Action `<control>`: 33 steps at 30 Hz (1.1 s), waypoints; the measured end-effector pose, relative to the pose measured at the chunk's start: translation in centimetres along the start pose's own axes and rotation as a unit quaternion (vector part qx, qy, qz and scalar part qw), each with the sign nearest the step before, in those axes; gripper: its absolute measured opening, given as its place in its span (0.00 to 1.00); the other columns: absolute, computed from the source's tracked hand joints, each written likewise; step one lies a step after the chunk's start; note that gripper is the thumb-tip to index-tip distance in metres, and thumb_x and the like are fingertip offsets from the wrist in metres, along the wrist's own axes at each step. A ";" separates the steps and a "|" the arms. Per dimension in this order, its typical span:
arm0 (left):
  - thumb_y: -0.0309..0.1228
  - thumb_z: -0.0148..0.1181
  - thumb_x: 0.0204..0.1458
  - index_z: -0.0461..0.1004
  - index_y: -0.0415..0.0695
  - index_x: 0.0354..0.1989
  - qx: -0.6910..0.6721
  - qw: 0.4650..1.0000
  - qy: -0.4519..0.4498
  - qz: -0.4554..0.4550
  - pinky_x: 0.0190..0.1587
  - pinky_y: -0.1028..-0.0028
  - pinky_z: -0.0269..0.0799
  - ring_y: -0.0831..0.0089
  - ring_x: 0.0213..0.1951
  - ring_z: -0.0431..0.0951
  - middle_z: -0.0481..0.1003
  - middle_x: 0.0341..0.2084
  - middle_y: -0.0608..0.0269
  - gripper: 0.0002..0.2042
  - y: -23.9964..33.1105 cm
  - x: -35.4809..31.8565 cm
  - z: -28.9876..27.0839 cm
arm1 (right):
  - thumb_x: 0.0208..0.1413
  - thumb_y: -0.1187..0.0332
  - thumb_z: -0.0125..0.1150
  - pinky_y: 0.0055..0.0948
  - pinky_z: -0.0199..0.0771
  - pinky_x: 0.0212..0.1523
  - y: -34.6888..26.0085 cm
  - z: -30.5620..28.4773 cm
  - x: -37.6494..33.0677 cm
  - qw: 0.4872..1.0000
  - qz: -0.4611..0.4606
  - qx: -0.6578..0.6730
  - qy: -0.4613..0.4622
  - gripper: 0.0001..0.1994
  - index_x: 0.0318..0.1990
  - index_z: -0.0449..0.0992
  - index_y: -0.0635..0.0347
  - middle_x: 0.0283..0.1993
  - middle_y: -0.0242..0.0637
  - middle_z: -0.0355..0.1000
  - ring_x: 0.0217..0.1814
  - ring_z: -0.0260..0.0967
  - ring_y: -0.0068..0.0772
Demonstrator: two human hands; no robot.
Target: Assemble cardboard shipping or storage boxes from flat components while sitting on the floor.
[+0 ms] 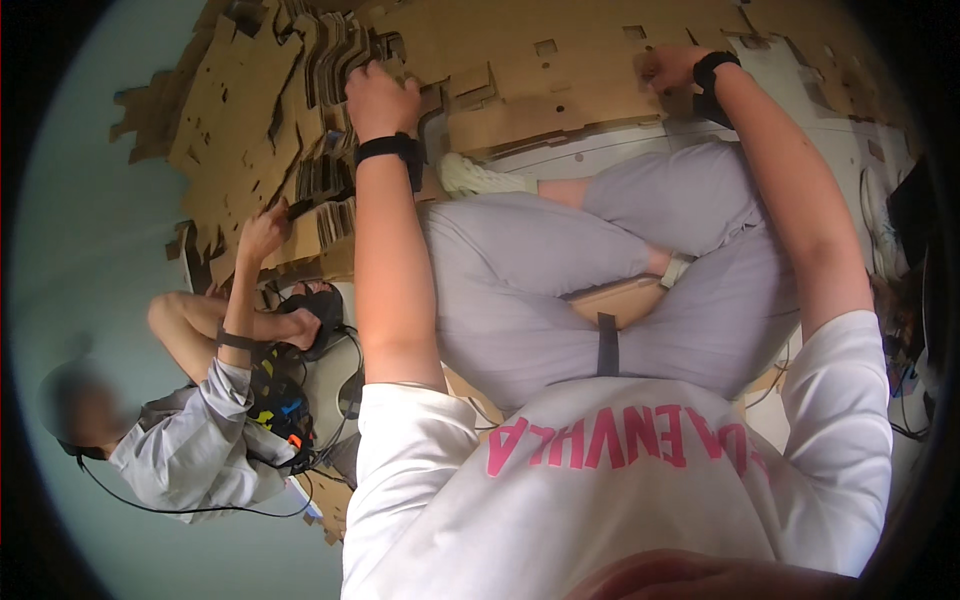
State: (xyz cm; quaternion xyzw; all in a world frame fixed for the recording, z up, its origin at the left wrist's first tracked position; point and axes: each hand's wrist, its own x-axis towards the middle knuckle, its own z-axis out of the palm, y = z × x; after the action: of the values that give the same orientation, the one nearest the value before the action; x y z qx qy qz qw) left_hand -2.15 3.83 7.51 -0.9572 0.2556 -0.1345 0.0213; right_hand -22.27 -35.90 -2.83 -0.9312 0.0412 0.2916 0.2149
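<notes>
My left hand (383, 102) is curled over the large brown cardboard at the upper middle, beside a row of stacked cardboard strips (335, 60). Its fingers are bent, and whatever they may grip is hidden beneath them. Further right, my right hand (674, 68) is closed low over a broad flat cardboard sheet (560, 85), with the fingertips too blurred to show what is in them. The sheet has small cut slots and holes, and a ragged near edge. Both wrists wear black straps.
At the left, another person (200, 440) sits on the floor, one hand (263, 235) at more cardboard (230, 130). Black cables (345, 400) run beside that person. My crossed legs (560, 250) lie just below the sheet. Shoes (880, 225) and a dark bag-like object (910, 215) are at the right.
</notes>
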 end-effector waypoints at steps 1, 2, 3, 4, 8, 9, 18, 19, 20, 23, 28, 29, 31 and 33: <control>0.43 0.64 0.51 0.72 0.35 0.56 -0.013 0.999 0.027 0.021 0.60 0.53 0.70 0.42 0.59 0.71 0.71 0.57 0.38 0.29 -0.2 -0.4 -0.1 | 0.50 0.55 0.63 0.40 0.73 0.46 -0.1 0.0 -0.1 1.000 0.009 -0.002 0.007 0.23 0.47 0.79 0.65 0.42 0.44 0.80 0.45 0.77 0.44; 0.47 0.64 0.51 0.68 0.33 0.59 0.029 0.999 -0.018 -0.042 0.61 0.50 0.67 0.40 0.60 0.69 0.68 0.59 0.38 0.33 -0.4 -0.8 -0.1 | 0.51 0.53 0.64 0.41 0.76 0.46 -0.1 -0.1 0.0 1.000 -0.015 -0.010 0.020 0.24 0.50 0.80 0.61 0.45 0.45 0.80 0.46 0.78 0.45; 0.51 0.63 0.51 0.65 0.32 0.61 0.074 0.988 -0.075 -0.110 0.62 0.48 0.65 0.37 0.62 0.66 0.65 0.61 0.37 0.37 -0.4 -1.2 -0.2 | 0.52 0.50 0.64 0.42 0.78 0.46 -0.1 -0.1 0.0 0.999 -0.033 -0.027 0.029 0.25 0.52 0.81 0.58 0.47 0.45 0.80 0.47 0.78 0.45; 0.51 0.63 0.51 0.65 0.32 0.61 0.071 0.990 -0.060 -0.108 0.62 0.48 0.65 0.37 0.62 0.66 0.65 0.61 0.37 0.37 -0.3 -1.4 -0.4 | 0.52 0.50 0.64 0.42 0.78 0.46 -0.1 0.0 0.0 0.998 -0.040 -0.020 0.036 0.25 0.52 0.81 0.58 0.47 0.45 0.80 0.47 0.78 0.45; 0.57 0.58 0.53 0.62 0.31 0.64 0.062 0.971 -0.110 -0.201 0.62 0.47 0.65 0.37 0.61 0.68 0.64 0.62 0.37 0.41 0.0 -1.6 -1.7 | 0.54 0.48 0.63 0.42 0.77 0.47 0.4 0.5 0.0 0.999 -0.019 -0.022 0.035 0.27 0.55 0.79 0.57 0.51 0.44 0.79 0.50 0.77 0.45; 0.58 0.57 0.54 0.61 0.31 0.64 0.046 0.960 -0.146 -0.233 0.62 0.48 0.66 0.37 0.61 0.69 0.63 0.62 0.35 0.42 0.2 -1.4 -1.9 | 0.55 0.48 0.63 0.42 0.77 0.47 0.6 0.7 0.0 0.999 -0.024 -0.030 0.031 0.27 0.56 0.79 0.56 0.52 0.43 0.79 0.50 0.77 0.45; 0.54 0.69 0.45 0.77 0.40 0.52 -0.026 0.977 -0.046 -0.208 0.56 0.54 0.74 0.47 0.55 0.77 0.78 0.51 0.40 0.32 -4.9 -1.7 -5.4 | 0.56 0.56 0.59 0.40 0.74 0.49 0.7 0.5 0.1 1.000 -0.010 -0.009 0.028 0.22 0.52 0.79 0.62 0.45 0.47 0.80 0.46 0.77 0.45; 0.52 0.72 0.42 0.82 0.43 0.45 -0.003 0.970 0.029 -0.240 0.53 0.56 0.76 0.51 0.50 0.81 0.82 0.44 0.48 0.27 -5.9 -1.6 -5.5 | 0.56 0.56 0.59 0.40 0.74 0.49 0.7 0.5 0.3 1.000 -0.008 -0.004 0.025 0.22 0.52 0.79 0.62 0.45 0.47 0.80 0.46 0.77 0.45; 0.51 0.72 0.42 0.81 0.44 0.47 0.011 0.965 0.033 -0.261 0.53 0.58 0.76 0.52 0.50 0.81 0.82 0.46 0.49 0.28 -7.2 -1.7 -5.7 | 0.56 0.57 0.60 0.40 0.74 0.49 0.9 0.4 0.4 1.000 -0.019 -0.006 0.023 0.22 0.52 0.79 0.62 0.44 0.47 0.80 0.46 0.77 0.45; 0.51 0.75 0.39 0.81 0.44 0.47 -0.008 0.979 -0.005 -0.205 0.53 0.58 0.76 0.55 0.49 0.82 0.82 0.44 0.52 0.29 -9.4 -1.1 -4.6 | 0.55 0.58 0.61 0.39 0.74 0.50 1.6 1.1 1.2 0.991 0.053 0.122 -0.012 0.22 0.53 0.79 0.62 0.45 0.45 0.81 0.47 0.77 0.44; 0.52 0.79 0.33 0.80 0.43 0.49 0.028 0.976 -0.098 -0.192 0.55 0.58 0.74 0.54 0.52 0.80 0.81 0.48 0.53 0.35 -9.3 -0.3 -0.9 | 0.55 0.56 0.63 0.38 0.74 0.51 3.0 2.3 3.4 0.994 -0.063 0.089 0.017 0.23 0.52 0.78 0.63 0.46 0.44 0.80 0.48 0.77 0.45; 0.53 0.80 0.31 0.78 0.42 0.50 0.077 0.967 -0.102 -0.222 0.55 0.59 0.74 0.53 0.54 0.79 0.80 0.50 0.52 0.38 -9.2 -0.1 -0.3 | 0.55 0.56 0.63 0.38 0.74 0.51 3.2 2.5 3.7 0.994 -0.063 0.089 0.015 0.23 0.52 0.78 0.63 0.46 0.44 0.80 0.48 0.77 0.45; 0.52 0.80 0.30 0.78 0.44 0.50 0.049 0.965 -0.106 -0.235 0.56 0.58 0.73 0.54 0.53 0.79 0.80 0.49 0.51 0.37 -9.3 0.3 0.6 | 0.55 0.54 0.62 0.38 0.73 0.52 3.2 2.5 3.9 0.998 -0.048 0.025 0.031 0.23 0.52 0.78 0.63 0.46 0.45 0.80 0.49 0.76 0.45; 0.52 0.80 0.30 0.77 0.46 0.50 0.030 0.965 -0.094 -0.242 0.57 0.58 0.73 0.54 0.53 0.78 0.79 0.48 0.50 0.37 -9.7 0.5 1.3 | 0.55 0.53 0.62 0.39 0.73 0.52 3.0 2.4 3.7 0.998 -0.044 0.041 0.008 0.24 0.52 0.78 0.63 0.47 0.45 0.80 0.50 0.76 0.46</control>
State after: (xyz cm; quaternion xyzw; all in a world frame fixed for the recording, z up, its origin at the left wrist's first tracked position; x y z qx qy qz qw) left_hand 3.30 11.95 7.47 -0.9977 0.0095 -0.0528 0.0410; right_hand -21.03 -37.39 -7.80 -0.9247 0.0134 0.2725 0.2656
